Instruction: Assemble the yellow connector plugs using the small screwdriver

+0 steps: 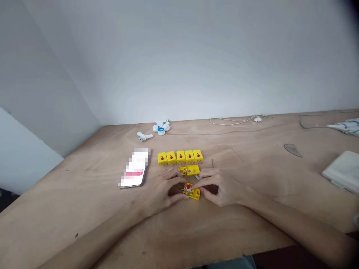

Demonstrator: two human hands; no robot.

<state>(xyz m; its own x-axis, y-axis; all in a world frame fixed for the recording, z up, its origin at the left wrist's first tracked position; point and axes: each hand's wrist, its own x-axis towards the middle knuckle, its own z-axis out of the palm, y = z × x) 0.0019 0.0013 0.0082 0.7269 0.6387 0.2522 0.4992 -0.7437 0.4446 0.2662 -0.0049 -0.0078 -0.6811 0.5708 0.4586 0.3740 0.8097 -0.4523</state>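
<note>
An opened yellow plug housing (pixel 195 193) lies flat between my hands, its red button (pixel 188 187) and metal pins showing. My left hand (pixel 164 188) curls round its left side, thumb and index finger at its edges. At the right edge, my right hand (pixel 217 186) pinches with thumb and fingertips, a finger reaching over the inside parts. Just beyond my fingertips lie a yellow cover half (pixel 193 170) and a smaller yellow piece (pixel 182 170). Small metal parts (pixel 197 177) rest near my right fingers, partly hidden.
Several closed yellow plugs (pixel 180 157) with red buttons stand in a row behind. A phone (pixel 135 168) lies to the left. White plastic fittings (pixel 161 127) and a thin cable (pixel 232 122) lie near the wall. A white case (pixel 343 171) sits at the right.
</note>
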